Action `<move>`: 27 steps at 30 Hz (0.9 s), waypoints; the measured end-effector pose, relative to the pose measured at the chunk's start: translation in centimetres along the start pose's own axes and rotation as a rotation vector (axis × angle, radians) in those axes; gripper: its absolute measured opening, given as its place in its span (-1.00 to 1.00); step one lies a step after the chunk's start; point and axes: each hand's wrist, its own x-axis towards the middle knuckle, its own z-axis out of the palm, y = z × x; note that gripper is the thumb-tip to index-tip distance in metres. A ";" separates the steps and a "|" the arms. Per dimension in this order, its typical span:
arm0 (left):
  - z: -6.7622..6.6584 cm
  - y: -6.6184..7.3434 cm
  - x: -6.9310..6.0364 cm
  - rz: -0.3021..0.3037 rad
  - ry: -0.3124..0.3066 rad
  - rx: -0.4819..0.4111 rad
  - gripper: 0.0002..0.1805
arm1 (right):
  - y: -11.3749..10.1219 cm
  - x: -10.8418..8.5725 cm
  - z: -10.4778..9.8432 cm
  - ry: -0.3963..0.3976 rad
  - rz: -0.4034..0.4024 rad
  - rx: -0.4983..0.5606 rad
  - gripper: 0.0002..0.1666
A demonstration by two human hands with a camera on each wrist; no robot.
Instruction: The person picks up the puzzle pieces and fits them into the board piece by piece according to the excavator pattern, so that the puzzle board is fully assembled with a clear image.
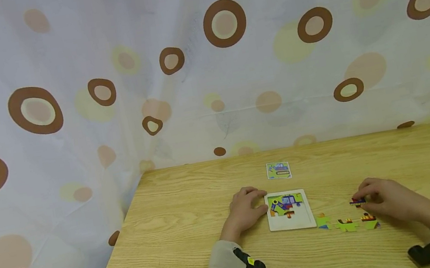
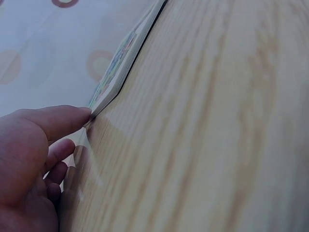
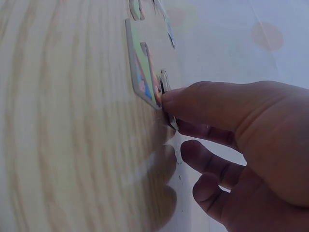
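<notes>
A white-framed jigsaw puzzle board (image 1: 292, 225) lies on the table, partly filled with pieces picturing a blue and purple digger on green. My left hand (image 1: 246, 209) rests at the board's left edge; in the left wrist view its thumb (image 2: 67, 118) touches the board's rim (image 2: 113, 89). To the right, my right hand (image 1: 388, 200) pinches a dark puzzle piece (image 1: 356, 202) between thumb and fingers. Just below lies a green puzzle piece (image 1: 370, 223) with red and yellow marks, seen close up as a green piece (image 3: 137, 65) in the right wrist view.
Between board and right hand lie a green piece (image 1: 346, 225) and a green piece with a blue corner (image 1: 322, 222). Behind the board is a small picture card (image 1: 278, 170) of a digger. A spotted curtain (image 1: 190, 86) borders the wooden table (image 1: 177, 216).
</notes>
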 end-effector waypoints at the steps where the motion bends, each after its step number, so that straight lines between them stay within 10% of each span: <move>1: 0.1 0.0 0.0 -0.003 -0.001 0.000 -0.59 | 0.1 0.0 0.1 0.003 0.005 -0.005 -0.74; 27: -0.1 0.1 0.0 0.001 0.000 0.013 -0.59 | -3.4 2.4 1.4 0.054 0.078 -0.006 -0.71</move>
